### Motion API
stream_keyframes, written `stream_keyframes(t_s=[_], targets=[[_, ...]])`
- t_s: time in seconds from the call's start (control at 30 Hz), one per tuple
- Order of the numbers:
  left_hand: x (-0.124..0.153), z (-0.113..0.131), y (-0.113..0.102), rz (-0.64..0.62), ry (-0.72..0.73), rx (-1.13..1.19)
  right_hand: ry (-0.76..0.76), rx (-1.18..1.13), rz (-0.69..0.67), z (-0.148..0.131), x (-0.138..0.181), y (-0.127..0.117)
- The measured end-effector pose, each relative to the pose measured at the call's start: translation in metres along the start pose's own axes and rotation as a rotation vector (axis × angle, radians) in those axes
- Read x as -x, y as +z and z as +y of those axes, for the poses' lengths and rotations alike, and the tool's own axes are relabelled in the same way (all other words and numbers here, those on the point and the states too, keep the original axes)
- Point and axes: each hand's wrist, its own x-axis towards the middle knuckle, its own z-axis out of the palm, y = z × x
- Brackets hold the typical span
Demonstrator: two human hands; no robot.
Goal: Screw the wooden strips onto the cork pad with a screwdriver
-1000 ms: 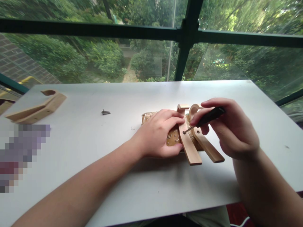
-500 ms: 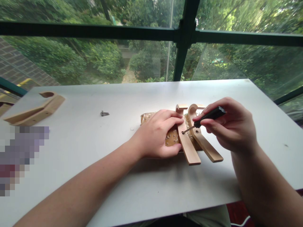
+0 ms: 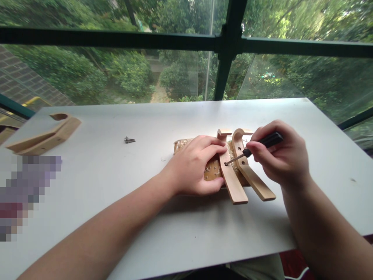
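Observation:
My left hand (image 3: 195, 165) lies flat on a wooden assembly (image 3: 214, 171), pressing a chipboard block and the left of two curved wooden arms (image 3: 233, 182). The second curved arm (image 3: 253, 181) lies just to its right. My right hand (image 3: 281, 157) grips a small black-handled screwdriver (image 3: 264, 142). Its metal tip rests in a hole of the left arm, near my left fingertips.
A white table (image 3: 175, 217) stands against a glass wall with a dark green frame (image 3: 230, 42). A few loose screws (image 3: 129, 140) lie left of centre. Another wooden part (image 3: 43, 134) with a round hole sits at the far left. A blurred patch covers the left edge.
My right hand has shifted slightly and turned the screwdriver handle, its tip staying in the same hole. My left hand and the wooden pieces have not moved.

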Motion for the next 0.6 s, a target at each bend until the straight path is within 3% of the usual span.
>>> stream_keyframes(t_s=[0.2,0.4,0.6], targets=[[-0.0003,-0.0002,0.0004,0.01,0.014,0.005,-0.014,-0.193,-0.023,-0.003,0.0035,0.0056],[-0.0004,-0.0004,0.0008,0.021,0.03,0.022,-0.038,-0.361,-0.184,-0.0032,0.0038,0.001],[-0.0001,-0.0008,0.0015,0.027,0.026,0.031,-0.068,-0.29,-0.141,-0.0057,0.0087,0.005]])
